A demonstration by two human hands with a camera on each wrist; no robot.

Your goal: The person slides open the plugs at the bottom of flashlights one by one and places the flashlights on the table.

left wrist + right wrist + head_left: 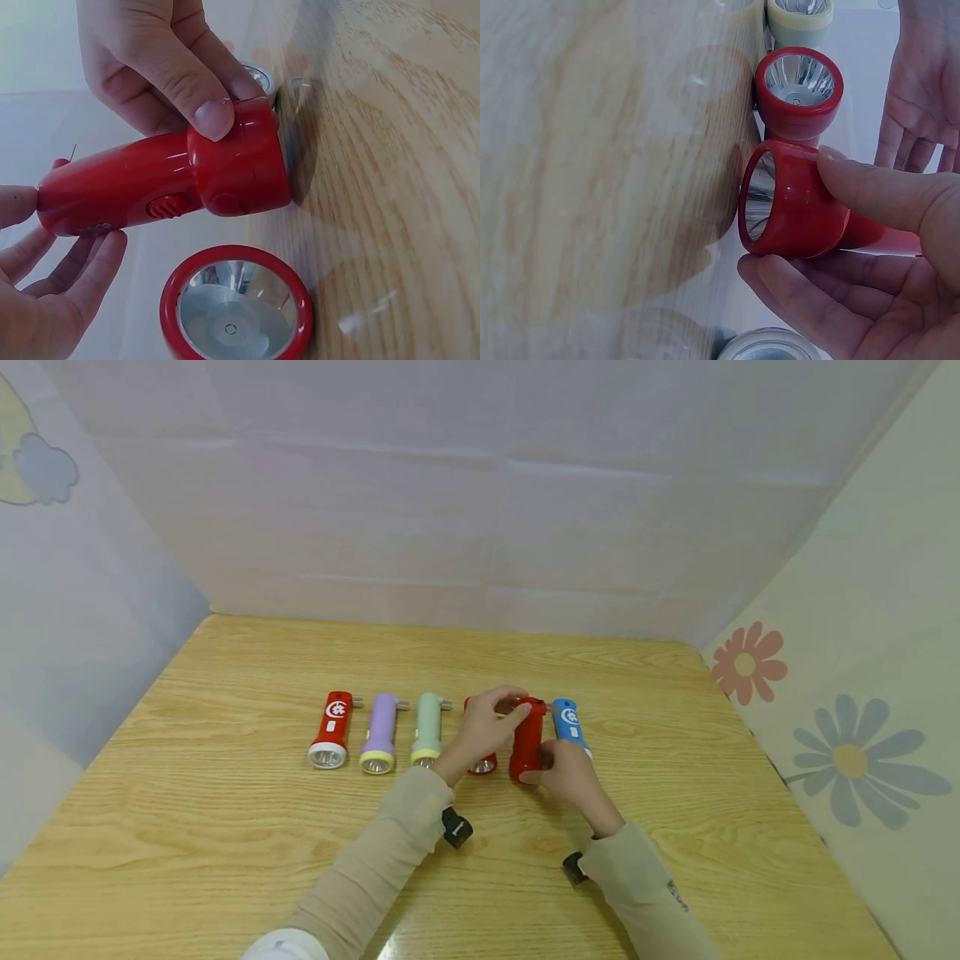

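Note:
Both hands hold a plain red flashlight upright with its lens end down, close over the table. My right hand grips the wide head between thumb and fingers, as the right wrist view shows. At the tail end, my left hand pinches the body with its thumb and fingertips. A slide switch shows on the flashlight's side in the left wrist view. Beside it lies another red flashlight, partly hidden behind the left hand. A blue flashlight lies just right of the held one, its lens end partly covered by the right hand.
Left of the hands lie a red flashlight with a white head, a purple one and a pale green one, roughly in a row. They rest on a wood-grain table. Printed cloth hangs around the back and sides.

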